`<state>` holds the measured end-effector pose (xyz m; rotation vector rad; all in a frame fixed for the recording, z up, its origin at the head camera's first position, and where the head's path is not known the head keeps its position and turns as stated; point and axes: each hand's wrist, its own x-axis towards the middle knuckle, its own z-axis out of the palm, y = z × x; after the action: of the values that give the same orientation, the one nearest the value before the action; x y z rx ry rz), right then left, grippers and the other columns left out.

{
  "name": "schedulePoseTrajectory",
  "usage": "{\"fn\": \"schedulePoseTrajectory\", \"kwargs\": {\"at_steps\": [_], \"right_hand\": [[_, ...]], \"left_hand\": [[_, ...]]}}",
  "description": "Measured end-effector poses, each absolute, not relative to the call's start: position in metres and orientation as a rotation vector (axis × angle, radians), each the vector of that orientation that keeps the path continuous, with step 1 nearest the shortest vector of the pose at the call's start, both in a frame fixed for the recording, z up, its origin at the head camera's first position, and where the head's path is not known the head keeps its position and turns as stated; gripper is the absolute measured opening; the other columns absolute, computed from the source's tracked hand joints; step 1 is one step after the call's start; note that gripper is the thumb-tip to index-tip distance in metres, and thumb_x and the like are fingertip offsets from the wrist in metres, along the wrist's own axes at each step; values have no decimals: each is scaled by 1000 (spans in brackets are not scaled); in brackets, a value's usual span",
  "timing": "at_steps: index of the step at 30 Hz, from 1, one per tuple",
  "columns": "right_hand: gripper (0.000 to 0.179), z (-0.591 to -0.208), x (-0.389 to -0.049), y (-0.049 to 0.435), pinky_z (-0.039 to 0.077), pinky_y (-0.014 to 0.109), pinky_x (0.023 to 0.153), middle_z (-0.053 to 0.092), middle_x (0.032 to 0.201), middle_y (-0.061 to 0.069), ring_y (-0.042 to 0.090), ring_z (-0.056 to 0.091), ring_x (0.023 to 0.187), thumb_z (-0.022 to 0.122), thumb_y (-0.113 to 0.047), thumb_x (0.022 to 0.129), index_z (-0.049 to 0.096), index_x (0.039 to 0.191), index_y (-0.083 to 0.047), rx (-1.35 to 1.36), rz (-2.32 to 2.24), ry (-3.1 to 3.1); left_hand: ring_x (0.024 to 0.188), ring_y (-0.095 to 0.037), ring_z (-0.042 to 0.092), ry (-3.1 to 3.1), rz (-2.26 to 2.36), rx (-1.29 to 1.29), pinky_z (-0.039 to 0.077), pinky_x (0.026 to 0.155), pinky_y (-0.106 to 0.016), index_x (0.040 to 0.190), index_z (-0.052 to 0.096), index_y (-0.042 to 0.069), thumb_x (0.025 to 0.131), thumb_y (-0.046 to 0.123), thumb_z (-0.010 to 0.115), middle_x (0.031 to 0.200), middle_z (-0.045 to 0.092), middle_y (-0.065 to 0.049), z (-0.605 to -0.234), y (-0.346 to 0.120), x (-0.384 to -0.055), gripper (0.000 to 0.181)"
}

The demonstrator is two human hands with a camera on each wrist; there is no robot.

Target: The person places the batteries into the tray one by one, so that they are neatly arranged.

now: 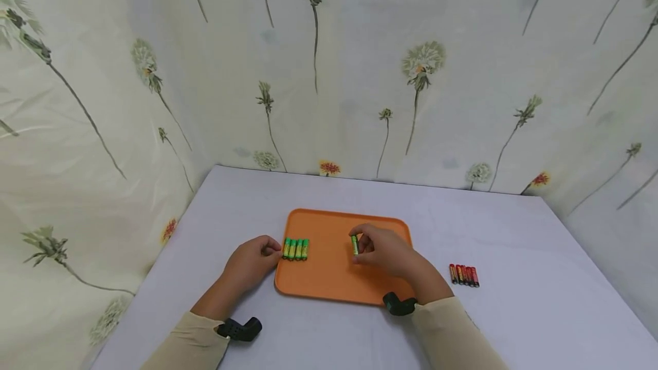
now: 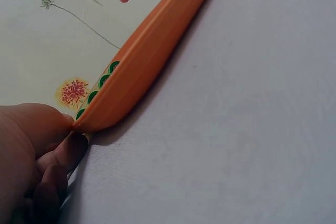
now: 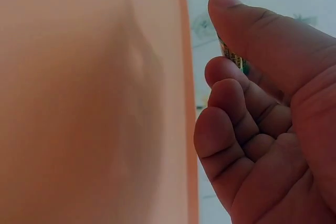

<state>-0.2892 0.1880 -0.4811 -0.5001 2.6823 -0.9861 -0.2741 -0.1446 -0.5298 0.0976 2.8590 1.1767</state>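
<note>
An orange tray (image 1: 329, 278) lies on the table. Several green-and-yellow batteries (image 1: 295, 249) stand side by side in a row at its left side; the left wrist view shows their round green ends (image 2: 104, 81) along the rim. My left hand (image 1: 252, 261) pinches the tray's left edge, thumb (image 2: 39, 124) on top and a finger underneath. Above the right half of the tray, my right hand (image 1: 385, 249) holds one more green-and-yellow battery (image 1: 354, 245) between thumb and fingers. In the right wrist view, the thumb and fingers mostly hide that battery (image 3: 232, 56).
Several red batteries (image 1: 464, 275) lie in a row on the white-covered table (image 1: 514, 313), right of the tray. A curtain printed with dandelions (image 1: 354, 73) hangs behind the table and at both sides. Each wrist wears a black device (image 1: 240, 329).
</note>
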Motion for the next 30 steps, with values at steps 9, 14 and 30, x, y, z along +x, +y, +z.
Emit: {"fn": "schedulePoseTrajectory", "kwargs": {"at_steps": [9, 14, 30], "right_hand": [[53, -483, -295, 159, 52, 34, 80, 66, 97, -6, 14, 63, 88, 85, -28, 89, 61, 135, -18, -549, -988, 2645], [51, -487, -298, 147, 52, 35, 79, 66, 95, -4, 16, 62, 86, 85, -30, 90, 62, 133, -17, -600, -988, 2611], [46, -495, -305, 113, 50, 35, 74, 66, 90, -1, 18, 60, 79, 86, -32, 88, 62, 125, -19, -556, -1000, 2587]], "left_hand": [[85, -10, 61, 2876, 1167, 122, 50, 80, -38, 102, 72, 20, 97, 27, 74, 91, 70, 8, -531, -147, -273, 8], [86, -11, 62, 2862, 1174, 104, 49, 79, -37, 101, 71, 22, 98, 28, 73, 91, 70, 9, -533, -147, -272, 7], [84, -11, 61, 2877, 1155, 106, 49, 79, -37, 101, 71, 23, 97, 31, 74, 89, 68, 10, -532, -146, -277, 9]]}}
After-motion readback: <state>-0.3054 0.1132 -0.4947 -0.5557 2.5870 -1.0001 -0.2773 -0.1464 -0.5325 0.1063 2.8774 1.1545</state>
